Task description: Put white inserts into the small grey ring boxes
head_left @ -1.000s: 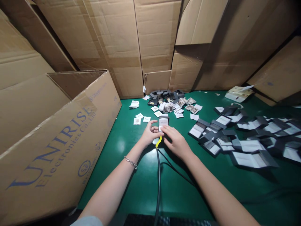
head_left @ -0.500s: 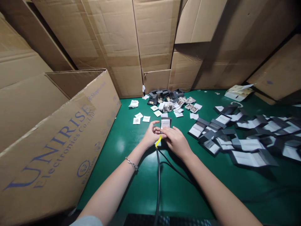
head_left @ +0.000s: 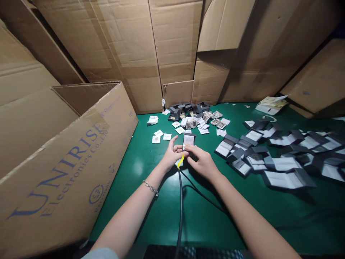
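Both hands meet over the green table point(head_left: 161, 216) on a small dark box with a pale insert point(head_left: 188, 140). My left hand point(head_left: 172, 155) grips its left side with thumb and fingers, a bracelet on that wrist. My right hand point(head_left: 202, 162) pinches its lower right edge. A black cable with a yellow tag point(head_left: 182, 160) hangs from below the camera and ends just under the hands. Whether the box rests on the table or is lifted, I cannot tell.
A large open carton printed UNIRISE point(head_left: 67, 162) lies on its side at the left. Flattened cardboard point(head_left: 175, 54) walls the back. A heap of small boxes and white cards point(head_left: 194, 117) lies behind the hands. Several opened dark boxes point(head_left: 275, 158) spread across the right.
The small box has tilted a little and shifted slightly between the fingers. Both hands stay in almost the same place.
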### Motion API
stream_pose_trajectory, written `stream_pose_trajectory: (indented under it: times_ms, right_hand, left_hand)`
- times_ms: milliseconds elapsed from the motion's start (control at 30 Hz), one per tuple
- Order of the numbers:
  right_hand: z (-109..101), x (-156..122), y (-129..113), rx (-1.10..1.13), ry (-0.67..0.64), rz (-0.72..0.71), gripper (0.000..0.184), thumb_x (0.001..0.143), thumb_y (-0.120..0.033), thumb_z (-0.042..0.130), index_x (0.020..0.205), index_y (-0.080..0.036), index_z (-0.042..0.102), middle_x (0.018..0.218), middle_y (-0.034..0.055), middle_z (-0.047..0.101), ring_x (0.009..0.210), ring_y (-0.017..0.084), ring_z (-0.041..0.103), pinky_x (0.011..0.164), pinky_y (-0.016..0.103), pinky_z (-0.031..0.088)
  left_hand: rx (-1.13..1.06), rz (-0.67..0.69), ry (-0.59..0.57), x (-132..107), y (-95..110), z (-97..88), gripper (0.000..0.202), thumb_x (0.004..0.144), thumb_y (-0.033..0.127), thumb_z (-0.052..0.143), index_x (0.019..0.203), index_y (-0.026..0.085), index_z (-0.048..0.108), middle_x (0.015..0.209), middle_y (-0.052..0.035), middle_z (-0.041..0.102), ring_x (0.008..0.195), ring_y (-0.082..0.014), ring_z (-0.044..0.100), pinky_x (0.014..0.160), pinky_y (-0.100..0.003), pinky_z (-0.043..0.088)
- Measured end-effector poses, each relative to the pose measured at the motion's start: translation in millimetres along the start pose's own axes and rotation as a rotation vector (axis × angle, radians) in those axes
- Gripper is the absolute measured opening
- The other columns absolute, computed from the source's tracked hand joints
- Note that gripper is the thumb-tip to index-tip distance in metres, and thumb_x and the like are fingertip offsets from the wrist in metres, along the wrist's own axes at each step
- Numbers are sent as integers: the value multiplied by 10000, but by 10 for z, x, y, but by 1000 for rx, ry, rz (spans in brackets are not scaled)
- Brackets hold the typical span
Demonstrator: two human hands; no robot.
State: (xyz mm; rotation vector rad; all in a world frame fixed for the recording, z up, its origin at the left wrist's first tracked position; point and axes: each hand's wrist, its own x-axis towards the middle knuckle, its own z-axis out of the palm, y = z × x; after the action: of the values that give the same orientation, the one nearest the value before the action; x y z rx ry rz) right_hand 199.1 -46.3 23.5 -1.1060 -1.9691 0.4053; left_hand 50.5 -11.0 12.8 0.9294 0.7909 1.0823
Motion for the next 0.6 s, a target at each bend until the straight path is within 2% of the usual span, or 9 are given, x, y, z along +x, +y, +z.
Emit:
stream_pose_trajectory:
  times_ms: [100,233,333,400,500,600]
  right_hand:
    - [-12,22,-8,255,165,172,400,729,-172,493,1119,-206,576,1156,77,618,1082,200,568,946,360,450]
    - [-51,83,68,536,410,470,341,739,-240,497,1071,-199,565,1106,90,625,1014,201,594,902,397,465]
    - [-83,105,133,551,447,577,346,742,-310,533,1069,-202,563,1087,89,622,962,200,602,853,409,482]
    - [-100,93,138,456,424,519,323,752,-325,545,1049,-204,582,1096,92,614,955,203,595,817,394,496]
    - [-107,51,99,188,400,283,203,784,-281,526,937,-216,643,1079,84,614,1003,211,572,843,388,486]
    - [-96,19,66,-67,340,74,207,812,-239,497,916,-241,677,1100,76,606,1040,211,553,910,400,453]
  left_hand:
    - [-43,10,40,5,13,-22,1031,513,131,791,1358,248,212,915,-2,617,848,-140,622,828,-305,443]
    - [-44,-16,43,31,-47,-44,1020,508,112,791,1369,244,260,986,-33,605,847,-153,623,837,-326,445]
    - [-24,-33,-37,34,-99,-31,964,487,129,807,1335,222,357,1067,-63,598,875,-171,621,870,-345,434]
    - [5,-41,-104,19,-105,-10,898,485,141,814,1295,202,429,1122,-82,587,939,-197,608,905,-355,419]
    - [48,-34,-170,-12,-83,21,820,512,152,808,1260,190,474,1178,-98,565,1025,-227,575,936,-358,405]
    - [72,-20,-178,-29,-78,32,799,521,152,803,1247,195,472,1197,-99,546,1041,-226,563,944,-365,406]
